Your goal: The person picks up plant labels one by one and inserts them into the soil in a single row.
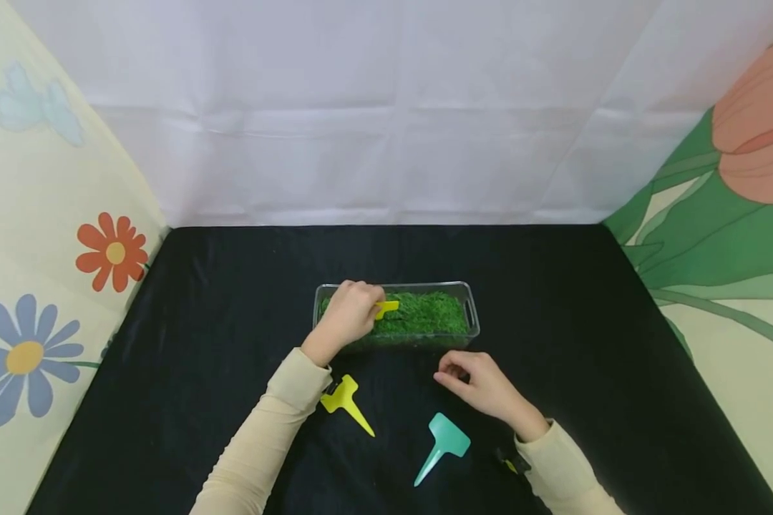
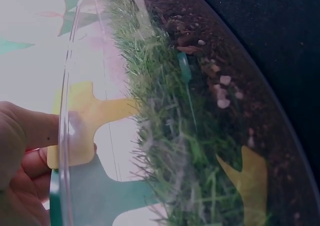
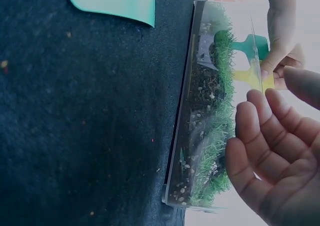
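Operator wears a long-sleeved top, pale cream/beige, plain knit, no print or logo visible. Both sleeves end in snug cuffs at the wrist. Left hand (image 1: 348, 312) and right hand (image 1: 483, 386) bare: no gloves, rings or watch seen (small dark mounts sit beside each cuff).

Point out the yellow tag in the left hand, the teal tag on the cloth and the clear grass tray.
yellow tag (image 1: 387, 307), head view, on its flat head.
teal tag (image 1: 449, 435), head view, on its wide head.
clear grass tray (image 1: 472, 315), head view, on its right rim.
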